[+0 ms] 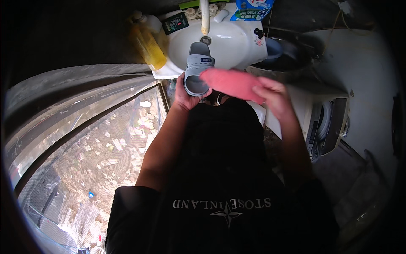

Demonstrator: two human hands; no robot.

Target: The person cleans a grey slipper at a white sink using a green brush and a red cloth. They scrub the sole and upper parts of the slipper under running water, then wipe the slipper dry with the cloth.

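My left hand (pixel 187 96) grips a grey slide sandal (pixel 196 68) by its heel end, the toe pointing at the drain of a white washbasin (pixel 234 47). A pink cloth (pixel 233 84), a little blurred, hangs from my right hand (pixel 272 92), pinched between thumb and fingers. The cloth's far end lies over the side of the sandal near the strap; whether it touches is not clear. Above the basin a pale tap spout (pixel 205 19) points down towards the drain.
A yellow pump bottle (pixel 149 47) stands at the basin's left rim, beside a dark sachet (pixel 175 23). A blue detergent bag (pixel 252 11) is at the back right. Right of the basin are a dark bowl (pixel 295 60) and a front-loading washing machine (pixel 330 120). A mesh window (pixel 104 149) is at left.
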